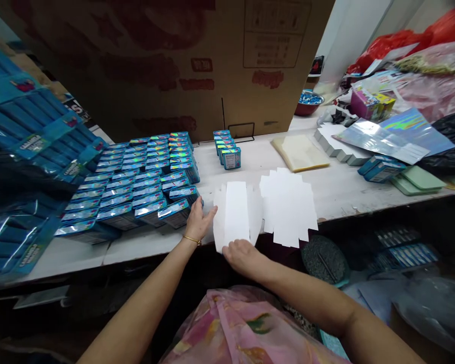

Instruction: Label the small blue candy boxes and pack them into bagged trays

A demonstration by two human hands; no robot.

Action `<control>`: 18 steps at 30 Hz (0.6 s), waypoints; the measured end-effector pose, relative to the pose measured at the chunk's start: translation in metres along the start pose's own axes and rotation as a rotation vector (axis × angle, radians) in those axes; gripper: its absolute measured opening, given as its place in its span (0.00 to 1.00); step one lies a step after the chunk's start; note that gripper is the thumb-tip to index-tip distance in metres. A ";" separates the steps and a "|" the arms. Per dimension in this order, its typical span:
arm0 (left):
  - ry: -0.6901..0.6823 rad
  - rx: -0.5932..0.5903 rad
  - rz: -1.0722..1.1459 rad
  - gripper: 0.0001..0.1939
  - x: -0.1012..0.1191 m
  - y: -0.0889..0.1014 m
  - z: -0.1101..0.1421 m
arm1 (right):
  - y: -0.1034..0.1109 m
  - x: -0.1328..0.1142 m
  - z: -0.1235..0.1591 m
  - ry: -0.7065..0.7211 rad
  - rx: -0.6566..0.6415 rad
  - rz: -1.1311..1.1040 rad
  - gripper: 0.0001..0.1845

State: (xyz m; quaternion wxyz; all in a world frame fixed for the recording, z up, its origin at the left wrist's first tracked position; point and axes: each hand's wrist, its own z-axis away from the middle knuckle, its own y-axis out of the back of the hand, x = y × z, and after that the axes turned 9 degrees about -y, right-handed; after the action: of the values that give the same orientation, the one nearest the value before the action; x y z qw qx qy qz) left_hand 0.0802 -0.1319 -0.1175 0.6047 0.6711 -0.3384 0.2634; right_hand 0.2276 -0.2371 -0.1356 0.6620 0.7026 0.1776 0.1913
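My left hand (199, 221), with a bracelet at the wrist, reaches to the right end of a small blue box (184, 193) in the front row. Its thumb is spread away from the fingers, and the fingertips are partly hidden against the box. My right hand (244, 255) is closed on the near edge of a white cardboard blank (236, 210), whose side flaps are bent up. That blank lies at the table's front edge. Just right of it is a flat stack of white die-cut cardboard blanks (288, 207).
Rows of blue boxes (144, 177) fill the table's left part, beside wrapped blue packs (34, 131). A big carton (174, 65) stands behind. Towards the right are several small boxes (227, 150), a stack of clear sheets (300, 151), a red bowl (309, 103) and holographic sheets (398, 136).
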 end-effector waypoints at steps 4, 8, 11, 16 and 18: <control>0.163 -0.117 0.183 0.31 -0.013 -0.004 -0.012 | 0.004 -0.027 0.029 0.035 -0.055 -0.039 0.07; 0.171 -0.212 0.184 0.19 -0.019 -0.003 -0.011 | 0.041 -0.028 0.033 0.146 -0.080 -0.229 0.04; 0.126 -0.197 0.149 0.24 -0.017 -0.002 0.001 | 0.072 0.004 0.011 0.003 0.130 -0.405 0.13; 0.020 -0.209 0.224 0.32 -0.011 -0.003 0.030 | 0.053 0.077 -0.038 -0.743 0.062 -0.471 0.26; 0.028 -0.257 0.308 0.34 -0.009 -0.001 0.038 | 0.033 0.088 -0.045 -0.781 -0.096 -0.588 0.22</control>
State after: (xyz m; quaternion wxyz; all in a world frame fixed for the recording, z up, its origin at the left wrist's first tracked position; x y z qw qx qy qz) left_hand 0.0730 -0.1683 -0.1305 0.6424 0.5250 -0.4595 0.3170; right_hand 0.2806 -0.1562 -0.0973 0.7368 0.6105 0.0979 -0.2734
